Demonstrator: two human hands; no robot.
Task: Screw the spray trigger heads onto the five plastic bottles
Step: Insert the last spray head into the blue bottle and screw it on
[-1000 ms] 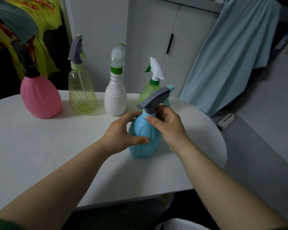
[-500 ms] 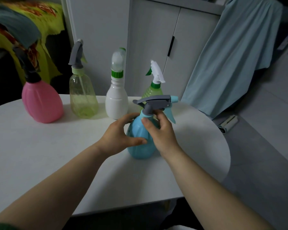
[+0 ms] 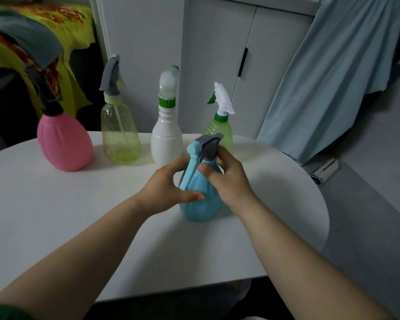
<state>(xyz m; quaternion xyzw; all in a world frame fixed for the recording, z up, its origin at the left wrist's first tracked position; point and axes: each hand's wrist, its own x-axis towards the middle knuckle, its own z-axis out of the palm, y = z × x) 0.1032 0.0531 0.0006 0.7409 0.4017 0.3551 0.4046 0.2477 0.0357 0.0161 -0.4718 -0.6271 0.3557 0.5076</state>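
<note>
At frame centre the blue bottle [image 3: 200,204] stands on the table [image 3: 56,215]. The left hand [image 3: 164,188] curls its fingers round the body, and the right hand [image 3: 231,181] pinches the grey trigger head [image 3: 209,146] at its base.

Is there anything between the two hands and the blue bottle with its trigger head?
Nothing visible stands between them. The left hand holds the blue bottle, and the right hand grips its trigger head at the neck.

place: home, bedroom-like
evidence: white wardrobe doors [image 3: 217,54], blue cloth hanging [image 3: 333,77], patterned yellow blanket [image 3: 62,31], round white tabletop [image 3: 56,215]
</note>
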